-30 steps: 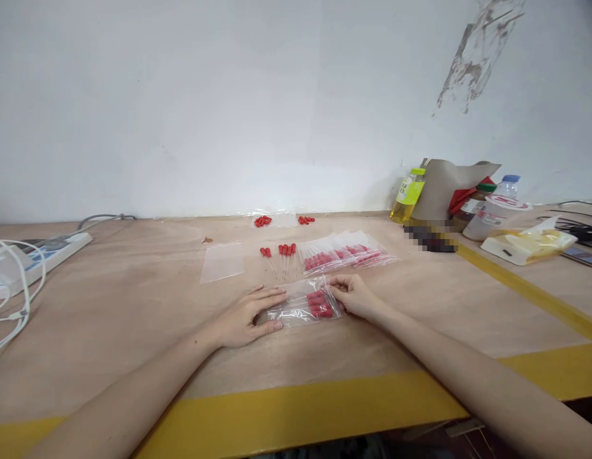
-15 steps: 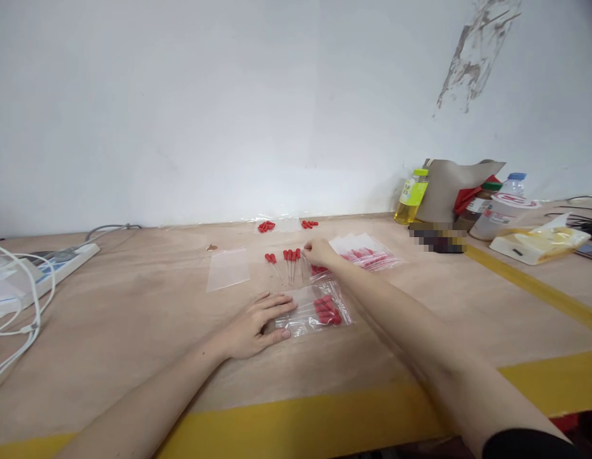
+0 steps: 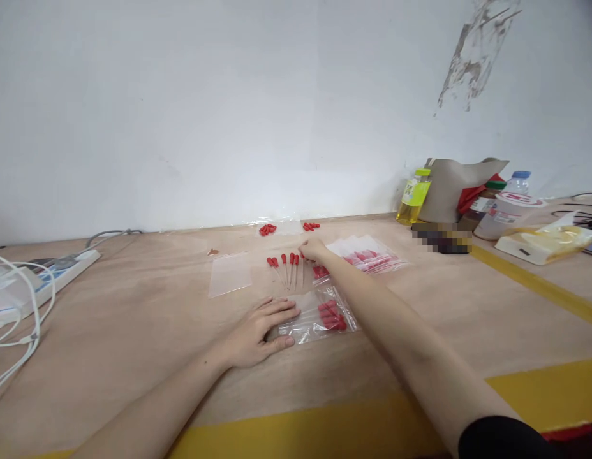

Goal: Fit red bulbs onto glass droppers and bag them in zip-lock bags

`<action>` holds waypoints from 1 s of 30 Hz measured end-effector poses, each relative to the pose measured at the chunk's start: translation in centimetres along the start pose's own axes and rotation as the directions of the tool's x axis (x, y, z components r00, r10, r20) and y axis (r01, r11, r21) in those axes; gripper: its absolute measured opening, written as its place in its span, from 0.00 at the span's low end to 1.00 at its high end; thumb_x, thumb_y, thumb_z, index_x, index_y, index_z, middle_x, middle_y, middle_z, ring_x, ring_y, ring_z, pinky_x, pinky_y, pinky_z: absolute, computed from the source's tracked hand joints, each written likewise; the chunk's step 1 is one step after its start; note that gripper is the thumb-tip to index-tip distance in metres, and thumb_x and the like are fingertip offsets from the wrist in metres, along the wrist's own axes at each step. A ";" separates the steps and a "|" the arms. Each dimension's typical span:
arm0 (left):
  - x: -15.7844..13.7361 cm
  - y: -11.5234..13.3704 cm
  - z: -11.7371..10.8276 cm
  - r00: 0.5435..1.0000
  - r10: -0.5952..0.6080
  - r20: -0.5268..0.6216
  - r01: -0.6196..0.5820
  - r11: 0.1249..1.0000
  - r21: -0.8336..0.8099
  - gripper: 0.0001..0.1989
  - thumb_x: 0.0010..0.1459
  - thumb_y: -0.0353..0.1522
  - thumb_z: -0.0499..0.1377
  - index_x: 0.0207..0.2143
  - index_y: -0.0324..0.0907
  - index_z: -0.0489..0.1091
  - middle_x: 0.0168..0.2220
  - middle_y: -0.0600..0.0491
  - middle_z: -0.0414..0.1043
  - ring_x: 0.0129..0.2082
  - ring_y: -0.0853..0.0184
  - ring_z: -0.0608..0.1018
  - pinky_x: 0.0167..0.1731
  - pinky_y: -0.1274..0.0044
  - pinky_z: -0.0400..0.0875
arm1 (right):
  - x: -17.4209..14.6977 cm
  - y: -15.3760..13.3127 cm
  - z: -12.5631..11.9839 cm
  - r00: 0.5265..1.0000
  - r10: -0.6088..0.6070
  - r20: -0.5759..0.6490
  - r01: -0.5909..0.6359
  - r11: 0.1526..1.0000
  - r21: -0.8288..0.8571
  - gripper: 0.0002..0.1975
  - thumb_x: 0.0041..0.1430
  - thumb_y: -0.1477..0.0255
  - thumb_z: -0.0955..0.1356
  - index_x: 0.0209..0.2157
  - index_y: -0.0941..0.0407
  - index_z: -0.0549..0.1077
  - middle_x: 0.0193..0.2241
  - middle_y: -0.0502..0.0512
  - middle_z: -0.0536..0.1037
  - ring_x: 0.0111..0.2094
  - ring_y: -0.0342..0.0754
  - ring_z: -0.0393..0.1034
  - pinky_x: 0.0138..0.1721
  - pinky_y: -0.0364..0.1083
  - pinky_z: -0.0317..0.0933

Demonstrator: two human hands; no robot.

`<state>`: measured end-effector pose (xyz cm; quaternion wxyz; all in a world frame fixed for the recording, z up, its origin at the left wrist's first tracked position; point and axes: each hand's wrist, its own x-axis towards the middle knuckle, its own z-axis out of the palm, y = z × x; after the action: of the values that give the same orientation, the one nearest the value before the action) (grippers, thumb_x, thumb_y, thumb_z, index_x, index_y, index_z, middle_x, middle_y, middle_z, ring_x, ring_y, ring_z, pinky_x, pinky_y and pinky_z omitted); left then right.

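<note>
My left hand [image 3: 265, 328] lies flat with fingers outstretched, its fingertips on the left edge of a clear zip bag [image 3: 303, 331]. Inside that bag are several droppers with red bulbs [image 3: 331, 315] pointing right. Beyond it, several loose droppers [image 3: 291, 260] lie side by side, red bulbs away from me and thin clear tubes toward me. My right hand [image 3: 314, 250] is closed in a pinch at the bulb of the rightmost one; the fingers partly hide it. Just right of this hand, a stack of filled bags [image 3: 367, 255] fans out, partly behind my forearm.
An unfilled clear bag [image 3: 230, 274] lies left of the loose droppers. Red bulbs [image 3: 267, 229] sit on plastic by the wall. A power strip [image 3: 71, 274] with white cables is at left. A yellow bottle [image 3: 413, 197], a cup [image 3: 509, 217] and a tissue pack [image 3: 547, 242] stand right.
The view has shifted slightly. The middle loose droppers are spread a little wider apart, and my right hand has moved slightly left over the rightmost one. My left hand stays on the bag.
</note>
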<state>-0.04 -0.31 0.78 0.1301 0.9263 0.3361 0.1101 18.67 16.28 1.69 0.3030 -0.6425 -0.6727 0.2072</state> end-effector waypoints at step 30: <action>0.0 0.0 0.2 0.998 0.000 -0.056 -0.001 1.000 -0.018 0.28 0.58 0.42 0.50 0.59 0.47 0.47 0.59 0.52 0.52 0.56 0.62 0.58 0.55 0.67 0.53 | -14.2 7.4 -4.6 0.972 0.114 0.205 -0.233 0.355 0.905 0.14 0.39 0.72 0.73 0.26 0.57 0.64 0.23 0.49 0.73 0.24 0.40 0.69 0.30 0.42 0.65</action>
<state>0.00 -0.35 0.63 0.1288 0.9218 0.3382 0.1389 27.10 2.33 -1.90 0.5495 -0.4187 -0.3854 0.6117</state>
